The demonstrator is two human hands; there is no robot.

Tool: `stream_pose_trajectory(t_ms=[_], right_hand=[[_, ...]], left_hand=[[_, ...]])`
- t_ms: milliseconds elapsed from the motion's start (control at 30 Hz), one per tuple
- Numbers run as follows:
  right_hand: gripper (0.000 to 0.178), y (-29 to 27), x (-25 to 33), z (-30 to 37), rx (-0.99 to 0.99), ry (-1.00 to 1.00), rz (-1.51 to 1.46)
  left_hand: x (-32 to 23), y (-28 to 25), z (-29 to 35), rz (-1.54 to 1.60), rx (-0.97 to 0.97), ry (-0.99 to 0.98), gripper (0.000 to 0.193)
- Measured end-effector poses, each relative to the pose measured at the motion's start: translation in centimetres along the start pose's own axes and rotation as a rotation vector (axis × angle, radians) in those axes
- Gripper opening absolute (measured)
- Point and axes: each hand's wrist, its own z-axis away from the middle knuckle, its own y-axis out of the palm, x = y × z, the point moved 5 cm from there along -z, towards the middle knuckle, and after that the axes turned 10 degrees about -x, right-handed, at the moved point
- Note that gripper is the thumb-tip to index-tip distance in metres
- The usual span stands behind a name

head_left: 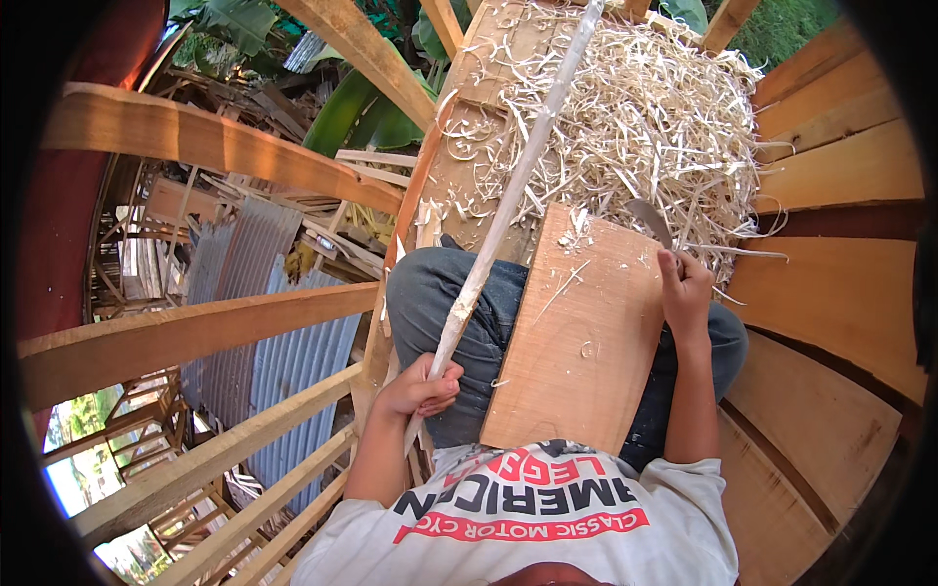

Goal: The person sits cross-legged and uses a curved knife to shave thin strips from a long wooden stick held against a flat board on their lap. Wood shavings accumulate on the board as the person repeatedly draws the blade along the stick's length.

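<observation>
My left hand [418,393] is wrapped round the lower part of a long, pale, peeled wooden pole [523,171]. The pole slants up and away to the right, past my left knee, and its far end reaches the top of the view. In my right hand [688,291] is a knife; its short curved blade [649,219] points away and to the left, while the fist hides the handle. A flat wooden board [591,342] lies across my lap between the hands, with a few shavings on its far end. Pole and blade are well apart.
A large heap of curly wood shavings [635,127] covers the wooden floor [474,146] beyond my knees. Wooden slats [195,337] form a railing on the left, with corrugated metal sheets [293,352] outside. Upright planks [831,303] wall the right side.
</observation>
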Motion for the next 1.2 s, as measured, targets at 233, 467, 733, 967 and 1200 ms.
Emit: stream_pose_trajectory(t_ms=[233,467,733,967,1200], right_hand=[[0.053,1.1,8.0,-1.3,-0.038,-0.506,0.064],[0.059,1.2,5.6,-5.0,-0.021,-0.4,0.207],[0.049,-1.9,0.5,-6.8,-0.088,0.055,0.207],[0.025,-2.4,-1.1,-6.0,-0.206,0.021,-0.133],[0.024,0.6,5.3,-1.6,0.046,-0.646,-0.255]], left_hand=[[-0.1,1.3,0.0,-0.494,-0.289,0.125,0.035],[0.0,1.9,0.1,-0.522,-0.393,0.154,0.03],[-0.2,2.3,0.2,-0.667,-0.449,0.164,0.025],[-0.1,2.1,-0.2,-0.589,-0.45,0.158,0.027],[-0.5,2.3,-0.3,-0.576,-0.473,0.125,0.026]])
